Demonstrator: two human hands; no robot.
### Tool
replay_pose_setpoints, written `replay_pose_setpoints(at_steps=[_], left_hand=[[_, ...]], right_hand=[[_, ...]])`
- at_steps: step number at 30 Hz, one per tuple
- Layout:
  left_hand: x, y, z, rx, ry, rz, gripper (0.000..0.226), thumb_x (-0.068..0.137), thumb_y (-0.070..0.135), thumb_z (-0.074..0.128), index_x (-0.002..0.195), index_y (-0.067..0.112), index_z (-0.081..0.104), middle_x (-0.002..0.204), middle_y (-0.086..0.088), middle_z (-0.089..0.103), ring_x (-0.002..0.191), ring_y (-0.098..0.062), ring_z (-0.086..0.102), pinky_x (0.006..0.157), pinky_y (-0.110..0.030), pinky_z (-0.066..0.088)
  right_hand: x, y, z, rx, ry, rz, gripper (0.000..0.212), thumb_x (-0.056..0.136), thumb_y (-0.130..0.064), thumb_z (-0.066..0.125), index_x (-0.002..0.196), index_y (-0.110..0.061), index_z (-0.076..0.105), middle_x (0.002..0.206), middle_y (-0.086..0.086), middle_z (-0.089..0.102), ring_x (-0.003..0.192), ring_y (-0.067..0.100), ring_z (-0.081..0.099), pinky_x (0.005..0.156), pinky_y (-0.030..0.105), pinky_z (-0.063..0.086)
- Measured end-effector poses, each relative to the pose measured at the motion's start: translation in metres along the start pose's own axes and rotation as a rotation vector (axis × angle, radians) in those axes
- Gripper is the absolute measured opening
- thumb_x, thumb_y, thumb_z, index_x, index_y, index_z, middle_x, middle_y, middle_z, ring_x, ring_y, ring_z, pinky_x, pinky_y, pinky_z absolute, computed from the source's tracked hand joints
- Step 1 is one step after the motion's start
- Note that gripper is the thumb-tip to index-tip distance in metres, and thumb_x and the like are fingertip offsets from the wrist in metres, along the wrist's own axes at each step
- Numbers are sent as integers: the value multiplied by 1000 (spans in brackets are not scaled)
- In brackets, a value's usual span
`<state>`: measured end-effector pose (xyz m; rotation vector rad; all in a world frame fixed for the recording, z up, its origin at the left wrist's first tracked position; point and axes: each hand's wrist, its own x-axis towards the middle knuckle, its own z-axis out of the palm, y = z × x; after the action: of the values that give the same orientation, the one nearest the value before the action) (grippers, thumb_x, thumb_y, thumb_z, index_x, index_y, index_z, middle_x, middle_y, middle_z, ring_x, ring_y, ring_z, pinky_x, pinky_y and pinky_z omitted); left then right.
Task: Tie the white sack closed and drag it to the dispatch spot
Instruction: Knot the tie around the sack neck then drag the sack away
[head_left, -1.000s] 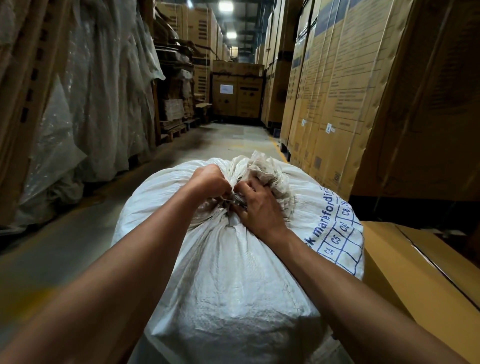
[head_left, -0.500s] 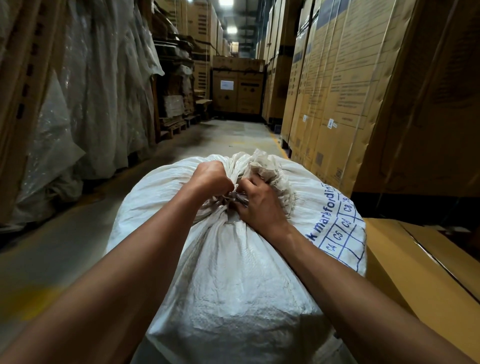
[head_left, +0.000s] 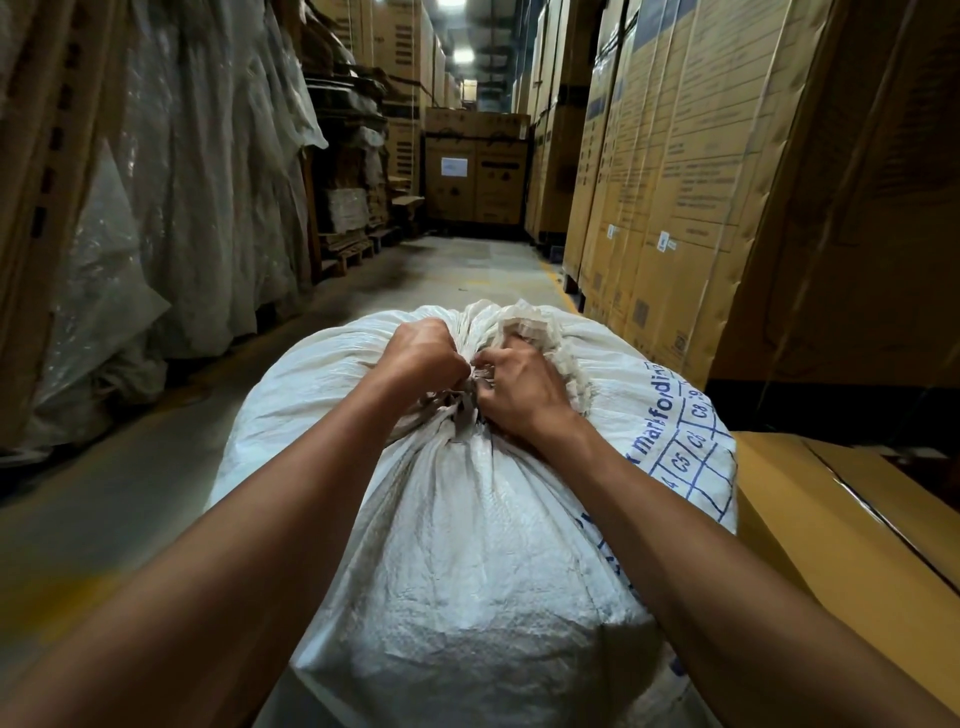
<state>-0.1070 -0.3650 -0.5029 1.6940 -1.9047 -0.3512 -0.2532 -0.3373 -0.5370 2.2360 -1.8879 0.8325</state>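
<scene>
A big, stuffed white woven sack (head_left: 467, 545) with blue print on its right side fills the lower middle of the head view. Its mouth is gathered into a bunched neck (head_left: 462, 410) on top. My left hand (head_left: 423, 353) grips the gathered cloth from the left, fingers curled tight. My right hand (head_left: 519, 387) grips it from the right, and the frayed sack edge sticks up behind its knuckles. The two fists touch over the neck. Whatever cord lies between the fingers is hidden.
I stand in a narrow warehouse aisle with a grey concrete floor (head_left: 457, 270). Tall cardboard cartons (head_left: 675, 171) line the right side, plastic-wrapped goods (head_left: 197, 171) the left. A yellow flat box (head_left: 841, 519) lies against the sack's right. Cartons (head_left: 475, 176) block the aisle's far end.
Both hands stay clamped on the sack's neck. The fists have pressed a little closer together, and the view has shifted slightly.
</scene>
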Motion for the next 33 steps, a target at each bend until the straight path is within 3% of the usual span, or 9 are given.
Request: replay_pose_setpoints(at_steps=[5, 7, 11, 19, 23, 26, 33], left_hand=[[1, -4, 3, -29, 4, -22, 9, 82, 18, 77, 86, 12, 83, 84, -13, 78, 80, -26, 74, 70, -35, 62], [1, -8, 2, -69, -6, -37, 7, 82, 18, 78, 83, 14, 83, 80, -10, 78, 69, -22, 70, 62, -30, 58], [1, -12, 2, -129, -17, -37, 3, 81, 20, 82, 80, 18, 84, 78, -4, 79, 72, -19, 74, 65, -29, 59], [-3, -13, 3, -140, -30, -54, 2, 82, 19, 83, 83, 19, 84, 80, -3, 80, 67, -14, 69, 54, -21, 47], [-2, -11, 2, -53, -31, -43, 7, 81, 19, 82, 87, 17, 85, 85, -7, 79, 83, -21, 74, 73, -33, 64], [-2, -6, 2, -2, -36, -30, 8, 80, 17, 80, 86, 14, 84, 85, -10, 79, 87, -25, 76, 81, -40, 66], [0, -9, 4, 53, -23, -10, 8, 79, 17, 80, 85, 14, 84, 83, -9, 78, 84, -24, 75, 75, -38, 66]], right_hand=[[11, -2, -8, -87, -214, 28, 47, 101, -33, 63, 148, -27, 60, 170, 0, 25, 147, 28, 44, 120, 46, 40], [21, 2, -11, -97, -295, 14, 51, 103, -35, 62, 153, -31, 55, 170, -4, 30, 153, 24, 38, 123, 43, 35], [27, 8, -17, -69, -369, -16, 48, 106, -46, 56, 152, -33, 55, 166, 0, 43, 150, 22, 41, 120, 38, 37], [36, 15, -13, 20, -336, 10, 37, 95, -38, 72, 131, -30, 71, 141, 0, 66, 127, 22, 60, 102, 31, 48], [32, 14, -4, 20, -254, 49, 26, 92, -42, 72, 118, -40, 72, 132, -4, 69, 112, 21, 65, 91, 35, 55], [30, 15, 1, 10, -209, 56, 21, 94, -44, 72, 115, -41, 70, 128, -5, 70, 108, 21, 66, 80, 32, 51], [27, 17, 2, 37, -195, 43, 22, 94, -45, 72, 115, -40, 70, 128, -3, 71, 109, 22, 67, 90, 37, 57]])
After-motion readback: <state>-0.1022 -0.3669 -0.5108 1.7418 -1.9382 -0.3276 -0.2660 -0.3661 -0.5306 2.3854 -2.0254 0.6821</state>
